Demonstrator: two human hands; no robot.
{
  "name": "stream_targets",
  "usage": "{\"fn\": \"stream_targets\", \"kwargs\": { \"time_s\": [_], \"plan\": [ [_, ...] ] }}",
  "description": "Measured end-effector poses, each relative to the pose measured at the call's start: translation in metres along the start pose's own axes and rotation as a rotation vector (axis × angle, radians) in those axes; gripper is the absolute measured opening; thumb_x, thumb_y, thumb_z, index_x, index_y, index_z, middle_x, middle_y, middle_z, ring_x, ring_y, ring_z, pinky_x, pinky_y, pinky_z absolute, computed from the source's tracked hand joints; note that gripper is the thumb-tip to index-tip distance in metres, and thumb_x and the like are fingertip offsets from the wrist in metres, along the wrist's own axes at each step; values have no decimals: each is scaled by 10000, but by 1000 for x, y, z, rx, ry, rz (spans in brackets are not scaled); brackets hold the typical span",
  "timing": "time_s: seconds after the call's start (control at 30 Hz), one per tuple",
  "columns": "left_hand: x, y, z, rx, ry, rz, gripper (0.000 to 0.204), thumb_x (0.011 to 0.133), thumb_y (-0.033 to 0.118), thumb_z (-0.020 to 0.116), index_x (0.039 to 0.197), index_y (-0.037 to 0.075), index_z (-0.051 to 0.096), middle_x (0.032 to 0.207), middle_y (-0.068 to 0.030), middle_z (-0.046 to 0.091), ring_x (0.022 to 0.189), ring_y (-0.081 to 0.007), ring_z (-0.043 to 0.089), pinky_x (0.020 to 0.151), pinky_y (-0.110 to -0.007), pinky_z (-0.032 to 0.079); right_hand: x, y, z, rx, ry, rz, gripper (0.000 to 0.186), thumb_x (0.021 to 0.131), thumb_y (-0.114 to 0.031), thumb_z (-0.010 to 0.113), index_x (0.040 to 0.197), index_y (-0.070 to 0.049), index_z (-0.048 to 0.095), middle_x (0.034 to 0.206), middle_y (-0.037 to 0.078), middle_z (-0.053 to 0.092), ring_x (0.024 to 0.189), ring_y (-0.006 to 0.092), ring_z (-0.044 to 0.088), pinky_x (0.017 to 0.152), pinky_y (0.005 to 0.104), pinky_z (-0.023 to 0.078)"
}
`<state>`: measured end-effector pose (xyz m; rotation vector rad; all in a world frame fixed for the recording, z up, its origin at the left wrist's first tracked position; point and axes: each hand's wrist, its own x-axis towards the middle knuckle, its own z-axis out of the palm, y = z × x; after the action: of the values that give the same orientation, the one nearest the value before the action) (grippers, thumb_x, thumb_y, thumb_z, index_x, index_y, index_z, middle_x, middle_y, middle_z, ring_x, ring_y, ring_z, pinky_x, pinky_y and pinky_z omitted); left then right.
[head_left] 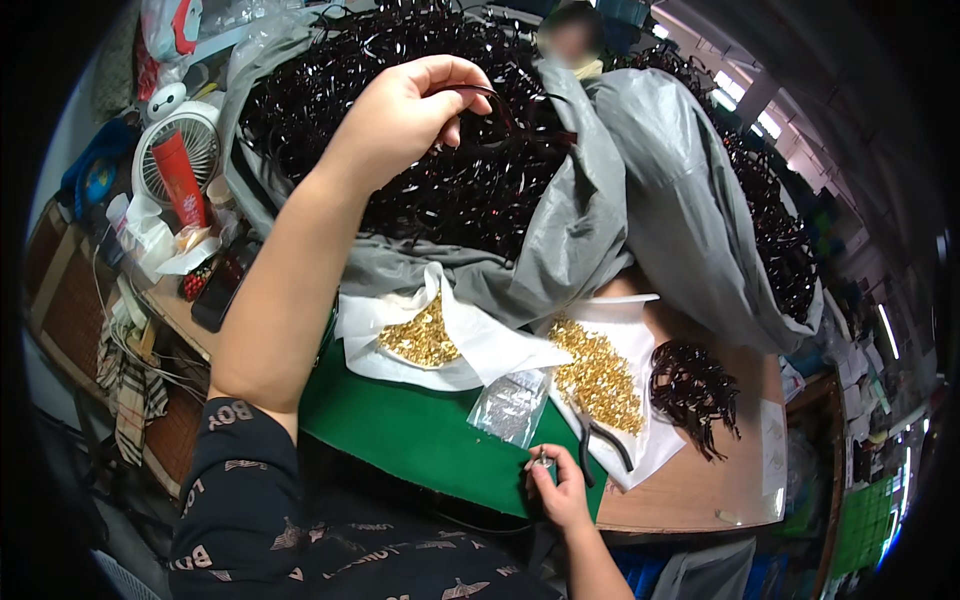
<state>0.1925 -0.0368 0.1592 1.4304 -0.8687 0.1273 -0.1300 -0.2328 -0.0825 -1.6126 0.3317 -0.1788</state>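
Observation:
Raised over the big heap of glossy dark strips [440, 200], my left hand [410, 112] pinches a thin, curved dark brown strip [508, 112], which looks like part of an eyeglass frame. My right hand [562, 492] is low, by the near edge of the green mat [400, 425]. Its fingers close around a small silver metal piece [543, 461] with a round top; the rest is hidden. Just beyond that hand lie pliers [610, 443] with dark handles. A clear plastic bag [509, 409] of tiny grey parts rests on the mat.
Small gold parts [425, 338] lie on white paper, with another gold pile [600, 385] to the right. A small dark bunch of strips [693, 395] sits on the wooden table [690, 490]. Grey sacks [670, 150] stand behind. At left are a fan [180, 150] and red bottle [180, 180].

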Motion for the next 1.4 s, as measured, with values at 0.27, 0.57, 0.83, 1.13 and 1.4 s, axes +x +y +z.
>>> {"fn": "stream_targets", "kwargs": {
  "time_s": [0.27,0.57,0.83,1.13,1.4],
  "plan": [
    [-161,10,-47,-11,44,-163,392,962,165,487,1328,28,451,1130,-141,576,742,-104,589,607,-158,441,25,-64,6,-297,-109,15,62,816,-39,630,827,-5,580,766,12,578,738,81,528,712,238,446],
    [-270,26,-59,-473,184,-29,375,893,84,493,1251,-25,469,1092,-182,517,841,-177,533,653,-214,447,115,-94,106,-746,-244,-407,101,760,-80,640,841,-18,642,815,167,624,773,342,610,711,387,488],
    [-275,20,-38,-243,372,-126,785,839,115,637,1445,8,149,875,-121,575,562,-50,434,474,-136,344,156,-48,136,-1080,-246,-510,134,727,-114,695,772,-25,606,827,161,593,789,361,594,691,427,480],
    [-272,15,-23,-367,211,-276,618,837,29,604,1366,-82,306,915,-96,604,861,-128,572,838,-263,448,154,-46,129,-1070,-287,-654,123,756,-105,643,785,-22,557,798,143,557,736,361,592,661,451,485],
    [-279,15,-19,-252,134,-292,464,849,-46,561,1287,-58,410,951,-83,603,884,-120,572,840,-256,445,148,-58,110,-913,-337,-511,118,756,-100,622,794,4,584,820,193,596,776,382,590,704,448,476]
  ]
}}
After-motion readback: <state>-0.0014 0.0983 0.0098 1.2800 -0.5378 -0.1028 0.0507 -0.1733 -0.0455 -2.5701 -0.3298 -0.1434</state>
